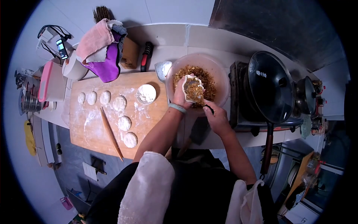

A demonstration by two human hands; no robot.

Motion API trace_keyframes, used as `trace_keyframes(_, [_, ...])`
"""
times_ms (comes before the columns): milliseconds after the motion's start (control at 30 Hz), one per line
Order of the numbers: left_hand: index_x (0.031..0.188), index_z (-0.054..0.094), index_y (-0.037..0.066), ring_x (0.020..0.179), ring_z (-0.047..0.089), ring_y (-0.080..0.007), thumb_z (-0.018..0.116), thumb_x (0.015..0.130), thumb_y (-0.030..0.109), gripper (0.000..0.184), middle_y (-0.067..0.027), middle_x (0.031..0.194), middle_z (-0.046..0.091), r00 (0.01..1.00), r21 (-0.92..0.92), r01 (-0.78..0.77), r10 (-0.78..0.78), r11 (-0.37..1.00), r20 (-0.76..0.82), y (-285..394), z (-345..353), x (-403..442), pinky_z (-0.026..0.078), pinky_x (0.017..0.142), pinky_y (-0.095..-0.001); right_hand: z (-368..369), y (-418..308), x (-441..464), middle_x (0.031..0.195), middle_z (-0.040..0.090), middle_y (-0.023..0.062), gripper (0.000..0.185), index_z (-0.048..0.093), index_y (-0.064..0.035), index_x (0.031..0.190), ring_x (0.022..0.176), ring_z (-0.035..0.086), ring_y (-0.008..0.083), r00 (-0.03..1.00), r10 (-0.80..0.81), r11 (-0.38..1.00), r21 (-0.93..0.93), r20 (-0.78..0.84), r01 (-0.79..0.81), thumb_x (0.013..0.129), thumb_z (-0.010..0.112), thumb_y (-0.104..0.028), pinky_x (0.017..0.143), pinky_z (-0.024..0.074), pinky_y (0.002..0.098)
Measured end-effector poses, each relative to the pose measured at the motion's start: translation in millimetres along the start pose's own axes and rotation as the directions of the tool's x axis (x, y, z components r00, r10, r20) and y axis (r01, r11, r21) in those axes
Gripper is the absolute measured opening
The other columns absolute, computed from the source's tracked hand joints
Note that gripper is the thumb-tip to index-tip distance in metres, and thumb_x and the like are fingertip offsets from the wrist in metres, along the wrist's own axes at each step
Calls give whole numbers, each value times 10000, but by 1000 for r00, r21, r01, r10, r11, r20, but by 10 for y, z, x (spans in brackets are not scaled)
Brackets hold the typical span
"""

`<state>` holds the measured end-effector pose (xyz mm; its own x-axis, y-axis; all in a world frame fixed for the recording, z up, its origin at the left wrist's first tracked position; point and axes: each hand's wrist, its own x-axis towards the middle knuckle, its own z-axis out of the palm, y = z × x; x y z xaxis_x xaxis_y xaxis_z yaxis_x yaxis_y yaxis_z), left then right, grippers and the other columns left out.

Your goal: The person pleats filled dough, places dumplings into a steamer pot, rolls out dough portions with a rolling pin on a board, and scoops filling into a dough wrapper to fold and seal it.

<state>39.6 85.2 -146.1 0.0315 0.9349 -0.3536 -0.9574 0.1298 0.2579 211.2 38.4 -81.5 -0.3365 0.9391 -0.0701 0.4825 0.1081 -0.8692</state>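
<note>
My left hand (179, 95) is cupped under a round dough wrapper (185, 83) with a wavy edge, heaped with brown chopped filling. My right hand (218, 120) grips the dark handle of a spoon (209, 108), whose head is hidden in the filling at the wrapper's lower right. Both hands are over the near side of a large pinkish bowl (223, 72) holding more filling (210, 79). On the floured wooden board (156, 119) to the left, several dough rounds (124, 123) lie around a tapered rolling pin (109, 128).
A small bowl of flour (146, 94) stands on the board. A metal scoop (163, 69) lies beside the large bowl. To the right are a stove and a lidded pan (271, 87), its handle jutting toward me. A wide dark blade (200, 130) rests at the counter's front edge.
</note>
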Motion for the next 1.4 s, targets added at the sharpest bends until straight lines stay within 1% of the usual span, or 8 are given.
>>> trace_keyframes(67, [1148,549,81,921,646,-290,394,1008,384,368,-116,1026,639,999,-9,6,-6,1000,32,-3,-2,21,563,795,-485,-8,-23,11,1012,705,132,284,634,1,1177,927,653,174,999,-35,997,-62,-25,34,928,588,-129,842,494,301])
trace_keyframes(167, [1133,567,86,932,644,-290,400,1004,389,369,-115,1024,643,999,-72,14,-11,997,37,35,-55,91,558,815,-460,-139,-34,93,1102,677,185,304,629,-23,1192,1011,656,236,994,96,990,95,52,-100,928,598,-170,877,491,340])
trace_keyframes(267, [1095,590,93,934,648,-279,405,1001,351,331,-109,1016,655,1000,-67,9,-9,998,10,59,67,4,552,829,-436,-244,-129,157,1070,686,177,305,632,-14,1185,971,656,202,968,226,942,227,114,-246,919,611,-161,861,494,324])
trace_keyframes(500, [1114,574,103,952,637,-320,359,1007,341,338,-135,1050,640,999,-116,-2,6,993,37,39,-47,72,545,840,-494,43,47,118,1075,663,223,288,629,7,1171,961,661,332,979,-201,972,-128,-26,196,912,587,-114,847,503,396])
trace_keyframes(800, [1106,579,72,991,630,-318,329,1008,335,376,-138,1076,642,993,-173,-108,114,979,25,19,-57,179,525,898,-506,131,86,164,1163,645,206,274,621,15,1167,1067,642,312,953,-281,956,-116,-113,269,909,591,-73,921,486,361])
trace_keyframes(1000, [1117,588,76,987,634,-278,344,1001,324,367,-109,1052,654,993,-132,-122,120,984,-25,93,226,21,539,855,-436,18,78,172,1141,671,150,262,627,15,1163,1083,623,211,986,-97,988,111,-134,112,916,585,-61,953,451,312])
trace_keyframes(1167, [1132,572,67,980,637,-313,325,1015,375,411,-129,1050,655,996,-139,-62,71,988,62,59,-35,127,530,883,-490,79,139,107,1096,689,157,258,639,15,1140,1037,657,223,987,-146,989,-39,-62,144,908,616,-95,907,484,325])
trace_keyframes(1400, [1121,575,82,988,629,-328,338,1013,393,406,-142,1056,647,998,-149,-56,60,987,27,79,-25,81,532,862,-525,-79,-27,97,1089,687,147,268,632,10,1155,1040,643,210,992,18,995,98,-127,-6,919,601,-114,914,476,323])
